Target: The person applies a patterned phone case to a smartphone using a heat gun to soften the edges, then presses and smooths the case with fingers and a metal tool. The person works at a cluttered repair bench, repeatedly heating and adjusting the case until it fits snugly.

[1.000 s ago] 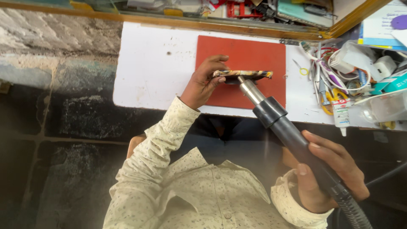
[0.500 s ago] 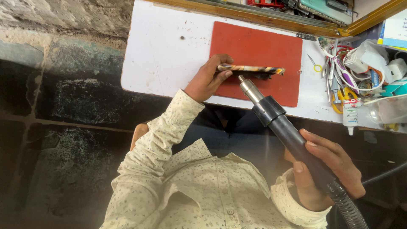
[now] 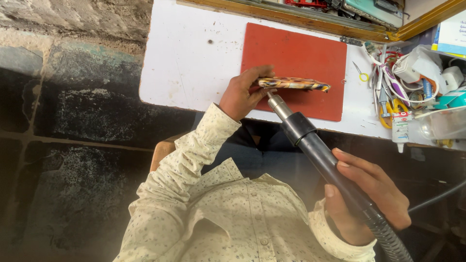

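Note:
My left hand point(image 3: 241, 93) grips one end of a flat, thin phone-like slab with a multicoloured patterned back point(image 3: 296, 84), holding it on edge over a red mat point(image 3: 310, 53). My right hand point(image 3: 367, 199) is wrapped around the black handle of a hot-air tool point(image 3: 320, 155) with a hose at its rear. The tool's metal nozzle point(image 3: 275, 101) points up at the slab's lower edge, close to my left fingers, nearly touching it.
The red mat lies on a white worktable point(image 3: 194, 63). To the right sits a clutter of tools, scissors with yellow handles point(image 3: 361, 73), a glue tube point(image 3: 401, 127), cables and a clear tub point(image 3: 444, 123). A wooden-framed tray point(image 3: 310, 14) borders the back. Dark stone floor lies left.
The nozzle has shifted left along the slab's lower edge toward my left hand. My left hand still holds the slab over the mat. The camera view has drifted slightly.

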